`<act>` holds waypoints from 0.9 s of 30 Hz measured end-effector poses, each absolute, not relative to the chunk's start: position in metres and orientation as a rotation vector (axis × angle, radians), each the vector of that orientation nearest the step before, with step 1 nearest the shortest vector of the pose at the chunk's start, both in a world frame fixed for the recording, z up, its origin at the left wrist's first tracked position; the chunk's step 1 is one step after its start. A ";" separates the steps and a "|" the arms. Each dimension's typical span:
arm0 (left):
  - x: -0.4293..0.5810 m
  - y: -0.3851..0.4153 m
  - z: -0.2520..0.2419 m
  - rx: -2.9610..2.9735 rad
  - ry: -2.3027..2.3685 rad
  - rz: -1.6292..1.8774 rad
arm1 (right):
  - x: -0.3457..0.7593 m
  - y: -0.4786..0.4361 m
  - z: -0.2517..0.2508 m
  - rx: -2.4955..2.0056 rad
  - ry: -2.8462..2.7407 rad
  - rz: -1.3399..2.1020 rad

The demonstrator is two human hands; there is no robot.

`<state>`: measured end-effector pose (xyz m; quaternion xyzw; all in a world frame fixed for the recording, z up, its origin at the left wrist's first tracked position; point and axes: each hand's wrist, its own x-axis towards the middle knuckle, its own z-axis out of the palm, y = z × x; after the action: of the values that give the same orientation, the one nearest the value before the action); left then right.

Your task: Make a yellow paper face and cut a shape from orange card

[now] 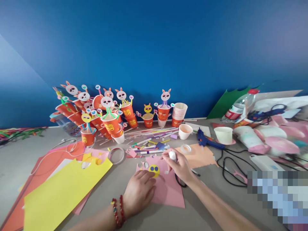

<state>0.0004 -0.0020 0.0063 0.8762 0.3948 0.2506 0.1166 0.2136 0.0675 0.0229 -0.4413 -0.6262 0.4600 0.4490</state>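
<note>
My left hand (141,188), with two beaded bracelets at the wrist, lies on a pink paper sheet (168,194). Its bent fingertips press on the edge of a yellow paper circle (157,173), which bears two dark blue ovals like eyes. Beside the circle, just to the right, my right hand (179,166) is closed around a white tube (172,156) with a rounded end. The hand hides most of this tube, so its exact kind is unclear. Small paper cut-outs (146,165) lie on the pink sheet's far left corner.
Red paper cups (112,125) with rabbit faces stand at the back left; stacked cups (180,112) are near the middle. Markers (144,142) lie ahead. A blue glue gun (209,141) and its black cable are rightward. Yellow paper (69,192) and a tape roll (116,156) sit left.
</note>
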 end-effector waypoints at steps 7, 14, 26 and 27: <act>-0.009 0.013 0.012 2.156 1.327 0.958 | 0.234 0.070 0.018 -0.975 -1.459 1.073; -0.020 0.039 0.036 1.975 1.392 0.847 | 0.259 0.090 0.034 -0.944 -1.097 0.910; 0.097 0.175 0.042 2.591 1.212 0.620 | 0.284 0.099 0.031 -1.027 -1.002 0.735; 0.105 0.184 0.039 2.611 1.214 0.593 | 0.283 0.099 0.029 -1.050 -1.063 0.731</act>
<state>0.1054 0.1843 0.0390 0.8837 0.4108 0.2006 0.1008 0.2832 0.0992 0.0290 -0.4666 -0.4723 0.3248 0.6736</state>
